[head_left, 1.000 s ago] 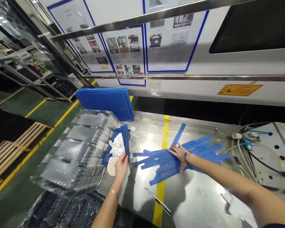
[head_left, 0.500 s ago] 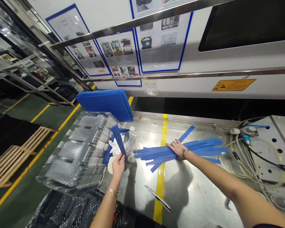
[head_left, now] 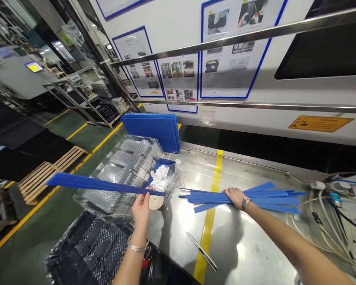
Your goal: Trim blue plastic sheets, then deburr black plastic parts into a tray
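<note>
In my left hand (head_left: 141,209) is one end of a long blue plastic strip (head_left: 91,183), pinched between thumb and fingers; it points out to the left over the clear-wrapped goods. On the metal table, my right hand (head_left: 235,197) is closed over the middle of a pile of blue plastic strips (head_left: 267,198), the thumb partly hidden. The strips lie roughly side by side, ends uneven. A utility knife (head_left: 201,251) lies on the table nearer me, between both arms. Close behind my left hand, a roll of beige tape (head_left: 156,202) sits beside a blue box (head_left: 163,161) with white gloves (head_left: 161,178).
Upright blue sheets (head_left: 151,132) stand at the table's back left. Bubble-wrapped trays (head_left: 121,158) fill the left side, with a black wrapped crate (head_left: 89,245) in front. Hoses and cables (head_left: 323,213) lie at right. A metal rail (head_left: 240,105) crosses the machine behind.
The strip in my left hand has swung from upright to nearly level, pointing left. Under my right hand the pile is gathered more tightly. The view has shifted left.
</note>
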A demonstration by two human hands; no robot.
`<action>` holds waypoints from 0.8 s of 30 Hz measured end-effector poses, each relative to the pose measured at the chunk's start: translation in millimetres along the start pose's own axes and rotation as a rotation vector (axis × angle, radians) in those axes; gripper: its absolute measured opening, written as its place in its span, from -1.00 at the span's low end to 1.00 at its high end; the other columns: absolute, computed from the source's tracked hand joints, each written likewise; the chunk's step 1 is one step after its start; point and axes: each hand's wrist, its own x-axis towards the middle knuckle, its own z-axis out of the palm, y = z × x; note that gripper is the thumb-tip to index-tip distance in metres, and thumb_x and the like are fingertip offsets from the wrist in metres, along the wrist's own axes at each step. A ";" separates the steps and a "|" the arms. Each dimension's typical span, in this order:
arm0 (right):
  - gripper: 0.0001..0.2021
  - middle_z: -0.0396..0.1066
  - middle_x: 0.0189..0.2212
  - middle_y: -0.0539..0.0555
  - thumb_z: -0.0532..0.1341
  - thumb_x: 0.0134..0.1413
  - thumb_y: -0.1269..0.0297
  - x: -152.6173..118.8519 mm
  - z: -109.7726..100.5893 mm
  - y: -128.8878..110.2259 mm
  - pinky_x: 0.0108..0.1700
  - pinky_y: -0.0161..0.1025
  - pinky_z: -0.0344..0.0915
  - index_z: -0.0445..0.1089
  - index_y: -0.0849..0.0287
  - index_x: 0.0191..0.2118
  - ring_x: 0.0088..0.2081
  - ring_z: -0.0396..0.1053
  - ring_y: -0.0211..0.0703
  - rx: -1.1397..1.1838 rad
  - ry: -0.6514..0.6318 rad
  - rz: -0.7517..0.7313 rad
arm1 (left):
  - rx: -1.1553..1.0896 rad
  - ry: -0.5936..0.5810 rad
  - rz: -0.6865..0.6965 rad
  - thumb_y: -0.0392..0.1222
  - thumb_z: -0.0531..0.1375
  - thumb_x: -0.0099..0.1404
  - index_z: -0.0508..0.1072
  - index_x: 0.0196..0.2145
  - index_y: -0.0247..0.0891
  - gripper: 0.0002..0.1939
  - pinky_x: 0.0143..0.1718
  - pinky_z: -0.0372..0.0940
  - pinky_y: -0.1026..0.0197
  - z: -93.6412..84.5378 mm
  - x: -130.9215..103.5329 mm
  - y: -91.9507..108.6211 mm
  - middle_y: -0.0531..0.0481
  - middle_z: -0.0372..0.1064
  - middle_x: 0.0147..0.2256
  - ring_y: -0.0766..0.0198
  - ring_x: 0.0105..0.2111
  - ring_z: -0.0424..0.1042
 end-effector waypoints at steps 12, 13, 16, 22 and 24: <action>-0.32 0.33 0.03 0.42 0.21 -0.17 0.48 -23.3 20.2 -15.1 0.08 0.08 0.09 0.23 0.26 0.20 0.06 0.26 0.26 0.035 0.038 -0.008 | -0.162 0.131 0.021 0.17 0.41 -0.14 0.58 -0.28 -0.31 -0.43 0.09 0.35 -0.01 -25.2 -29.3 24.3 -0.16 0.59 -0.28 0.07 -0.15 0.54; -0.32 0.33 0.03 0.43 0.20 -0.16 0.49 -24.9 21.0 -15.3 0.09 0.09 0.08 0.23 0.28 0.20 0.06 0.26 0.28 0.036 0.032 -0.006 | -0.165 0.137 0.015 0.18 0.42 -0.15 0.58 -0.28 -0.31 -0.43 0.09 0.35 -0.01 -26.6 -32.3 25.0 -0.16 0.59 -0.28 0.07 -0.15 0.54; -0.38 0.36 -0.02 0.46 0.17 -0.15 0.53 -25.6 21.4 -15.1 0.09 0.10 0.09 0.28 0.34 0.15 0.04 0.30 0.28 0.043 0.016 0.002 | -0.177 0.138 -0.001 0.18 0.42 -0.15 0.58 -0.27 -0.31 -0.42 0.09 0.35 -0.03 -28.4 -42.8 26.2 -0.17 0.59 -0.28 0.06 -0.15 0.54; -0.44 0.43 -0.08 0.36 0.17 -0.22 0.59 -26.9 19.5 -16.4 0.02 0.03 0.26 0.38 0.25 0.03 -0.04 0.40 0.20 0.124 0.053 -0.004 | -0.196 0.136 -0.022 0.20 0.42 -0.14 0.59 -0.26 -0.30 -0.41 0.05 0.39 0.05 -30.9 -62.9 27.6 -0.16 0.59 -0.24 0.09 -0.16 0.55; -0.47 0.45 -0.10 0.31 0.16 -0.24 0.59 -29.9 14.1 -15.2 0.02 -0.01 0.29 0.40 0.20 -0.02 -0.07 0.43 0.15 0.179 0.107 -0.023 | -0.188 0.133 -0.011 0.21 0.41 -0.11 0.58 -0.25 -0.31 -0.41 0.07 0.37 0.03 -34.3 -66.2 27.2 -0.19 0.59 -0.21 0.07 -0.14 0.55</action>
